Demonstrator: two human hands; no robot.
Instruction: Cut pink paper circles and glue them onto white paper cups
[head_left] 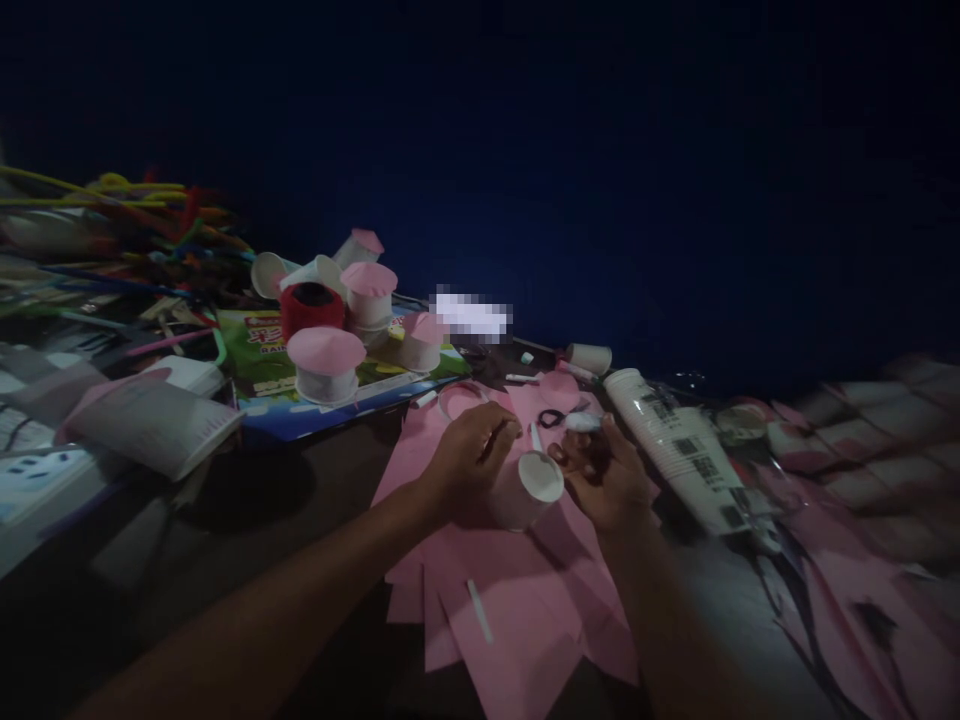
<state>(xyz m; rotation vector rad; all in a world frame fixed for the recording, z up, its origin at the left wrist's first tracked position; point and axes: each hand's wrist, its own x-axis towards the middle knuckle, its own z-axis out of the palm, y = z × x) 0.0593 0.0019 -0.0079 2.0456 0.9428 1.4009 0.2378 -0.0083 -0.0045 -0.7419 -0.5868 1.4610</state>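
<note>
A white paper cup [529, 492] is tilted over pink paper sheets [517, 620], its round end facing up toward me. My left hand [476, 450] is just above and left of it, fingers curled together; whatever they hold, if anything, is hidden. Right of the cup, my right hand [606, 475] is closed around a small whitish tube [582, 423], with its lower fingers near the cup's edge. A dark loop [551, 418], perhaps scissor handles, lies beyond the cup. Close by are a pink paper disc [559, 387] and a white strip [480, 610].
Several cups with pink paper tops [327, 355] stand at left-centre beside a red roll [311, 312] on a green and blue packet [259, 345]. Pipe cleaners [150, 215] pile up far left. Wrapped stacked cups [682, 450] lie right; more cups [885, 420] are blurred.
</note>
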